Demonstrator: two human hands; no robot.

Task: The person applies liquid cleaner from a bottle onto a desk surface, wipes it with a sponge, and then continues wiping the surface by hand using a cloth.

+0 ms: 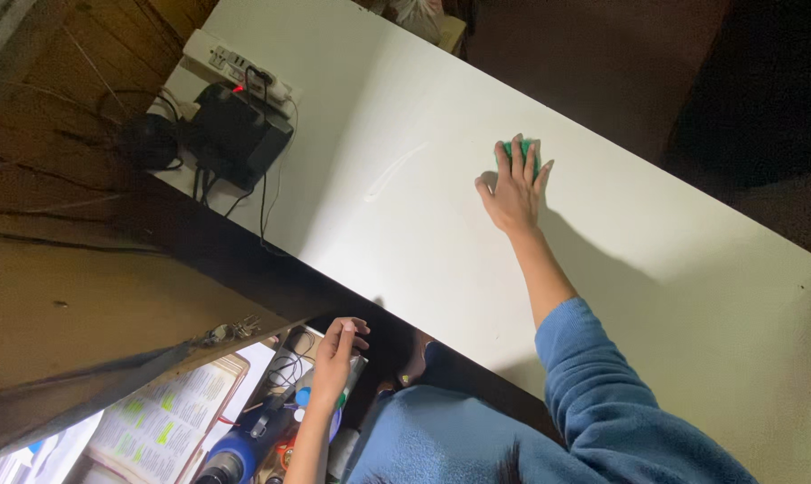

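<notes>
My right hand [516, 190] lies flat on the bench [656, 296], out toward its far edge, with a sponge [516, 149] under the fingertips. At the bench's far left corner a power strip [237, 66] lies along the edge, with a black adapter box [237, 134] just in front of it and cables [264, 202] trailing off it toward the near edge. My left hand [338, 357] is below the bench's near edge, resting on a bottle [320, 399], and an open book [168, 421] lies to the left of that.
</notes>
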